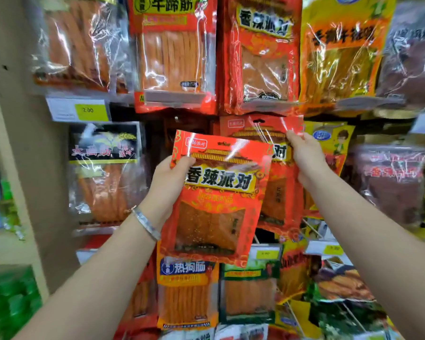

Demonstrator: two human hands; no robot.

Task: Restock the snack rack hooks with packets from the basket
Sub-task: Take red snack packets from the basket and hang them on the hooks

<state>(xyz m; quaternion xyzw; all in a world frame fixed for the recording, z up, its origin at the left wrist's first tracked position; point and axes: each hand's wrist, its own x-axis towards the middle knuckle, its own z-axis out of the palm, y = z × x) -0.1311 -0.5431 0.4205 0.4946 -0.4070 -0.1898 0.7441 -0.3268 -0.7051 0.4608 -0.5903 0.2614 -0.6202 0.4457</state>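
The red packet (221, 192) stands roughly upright in the near middle, its long axis tilted with the top leaning right. The left hand (167, 182) grips its upper left edge, thumb curled over the front. Just behind it, a second matching packet (280, 182) is pinched at its top right corner by the right hand (304, 155). That packet's hang hole (258, 121) lies up and left of the pinching fingers, so the right hand is likely the one to hang first. No hook can be made out.
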